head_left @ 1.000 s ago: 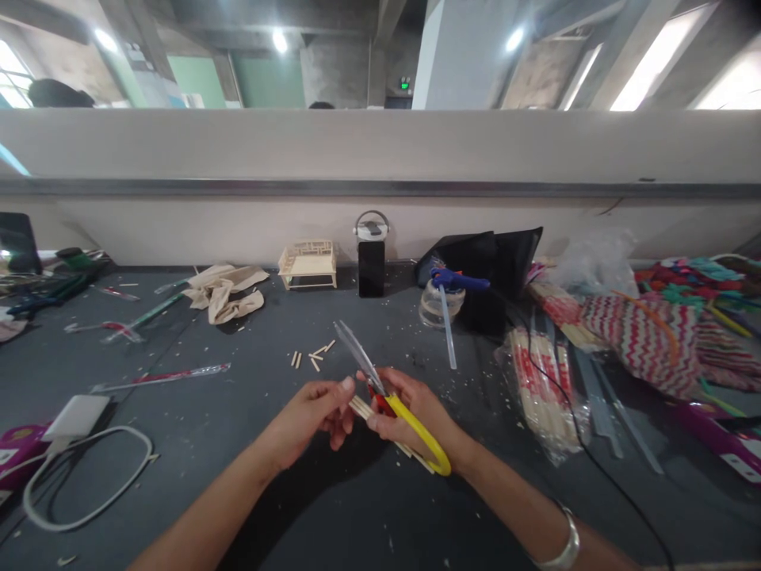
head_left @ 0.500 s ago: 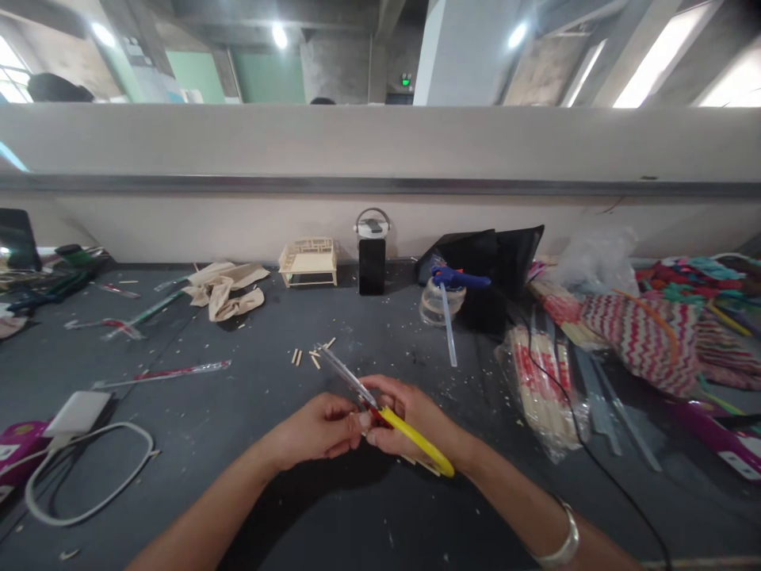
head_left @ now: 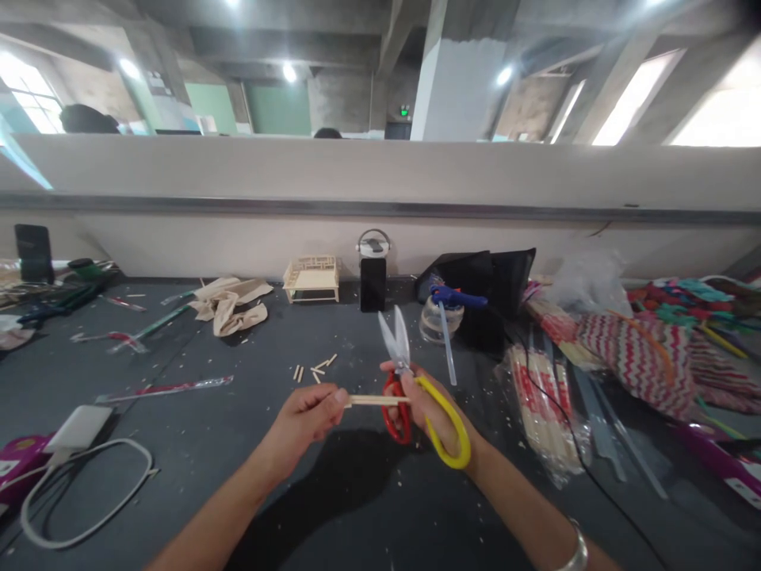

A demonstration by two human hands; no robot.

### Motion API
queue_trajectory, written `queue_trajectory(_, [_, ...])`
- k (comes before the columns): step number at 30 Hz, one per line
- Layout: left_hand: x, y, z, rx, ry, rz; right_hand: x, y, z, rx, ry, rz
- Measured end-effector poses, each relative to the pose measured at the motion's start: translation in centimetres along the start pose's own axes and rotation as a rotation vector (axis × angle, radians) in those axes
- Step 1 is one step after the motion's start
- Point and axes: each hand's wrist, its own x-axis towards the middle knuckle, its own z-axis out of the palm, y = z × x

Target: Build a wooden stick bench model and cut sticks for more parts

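Note:
My left hand (head_left: 312, 416) pinches the left end of thin wooden sticks (head_left: 372, 400), which lie level between my two hands. In my right hand (head_left: 425, 400) are scissors (head_left: 397, 349) with one red and one yellow handle loop, their blades parted and pointing away from me. The sticks' right end reaches the fingers of my right hand by the red loop; whether those fingers grip it I cannot tell. Several short cut stick pieces (head_left: 318, 371) lie on the dark table beyond my hands. Farther back stands a miniature wooden bench (head_left: 312, 279).
A phone (head_left: 372, 285) leans upright at the back. To its right, a blue glue gun (head_left: 457, 297) rests on a clear jar (head_left: 438, 325). Bagged sticks (head_left: 541, 396) and a black cable lie right; crumpled cloth (head_left: 231, 305) and a white charger (head_left: 80, 428) lie left.
The scissors have swung upright and their blades have parted. My hands have moved apart, and the sticks now show stretched between them. The view has tilted up slightly.

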Motion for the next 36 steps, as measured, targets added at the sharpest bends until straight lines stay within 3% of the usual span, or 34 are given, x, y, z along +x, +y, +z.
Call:
queue_trajectory(4, [-0.2, 0.8, -0.1, -0.152, 0.278, 0.143, 0.2, 1.1, 0.1, 0.08, 0.021, 0.025])
queue_trajectory(7, [-0.1, 0.9, 0.2, -0.224, 0.455, 0.212, -0.6, 1.5, 1.2, -0.079, 0.008, -0.02])
queue_trajectory(10, [0.0, 0.4, 0.8, -0.217, 0.523, 0.285, -1.7, 1.5, 2.5, -0.288, -0.023, -0.041])
queue_trajectory(16, [0.3, -1.2, 1.8, -0.227, 0.49, 0.286, -2.2, 0.5, 3.9, -0.557, -0.113, -0.061])
queue_trajectory(22, [0.2, -1.8, 2.2, -0.152, 0.405, 0.263, -1.7, -0.5, 4.6, -0.721, -0.167, -0.191])
queue_trajectory(30, [0.1, -1.6, 2.2, -0.001, 0.403, 0.314, -1.5, -0.4, 4.8, -0.755, -0.166, -0.195])
queue_trajectory(36, [0.4, -1.6, 1.8, -0.082, 0.403, 0.247, -0.6, -0.4, 5.1, -0.771, -0.145, -0.089])
